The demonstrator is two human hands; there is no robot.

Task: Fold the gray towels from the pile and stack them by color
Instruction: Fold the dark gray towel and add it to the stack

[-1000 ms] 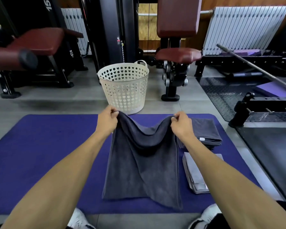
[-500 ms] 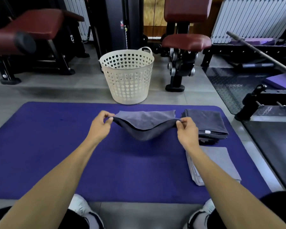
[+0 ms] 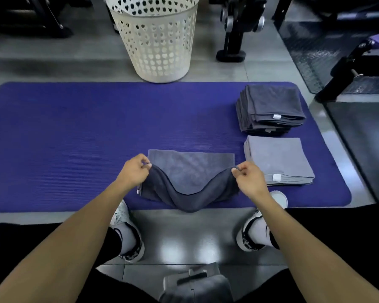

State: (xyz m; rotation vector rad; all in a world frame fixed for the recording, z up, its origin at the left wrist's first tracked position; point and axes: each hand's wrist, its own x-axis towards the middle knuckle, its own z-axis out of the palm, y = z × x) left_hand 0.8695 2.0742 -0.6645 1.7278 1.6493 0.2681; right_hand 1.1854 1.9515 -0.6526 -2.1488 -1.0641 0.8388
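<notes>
A dark gray towel (image 3: pixel 190 171) lies doubled on the purple mat (image 3: pixel 74 132), near its front edge. My left hand (image 3: pixel 134 171) pinches the towel's near left corner, and my right hand (image 3: pixel 248 174) pinches the near right corner. Between them the lifted edge sags in a curve toward me. To the right on the mat sit two folded stacks: a dark gray stack (image 3: pixel 269 110) farther away and a light gray stack (image 3: pixel 278 160) close beside my right hand.
A white perforated basket (image 3: pixel 155 38) stands on the floor beyond the mat. Black gym machine frames (image 3: pixel 230 40) rise behind and to the right. My two white shoes (image 3: pixel 127 235) rest on the gray floor at the mat's front edge. More gray cloth (image 3: pixel 197 285) lies at the bottom.
Both hands have pulled the dark towel toward me and lowered it onto the mat near its front edge. The view has tilted down, so the basket now sits at the top.
</notes>
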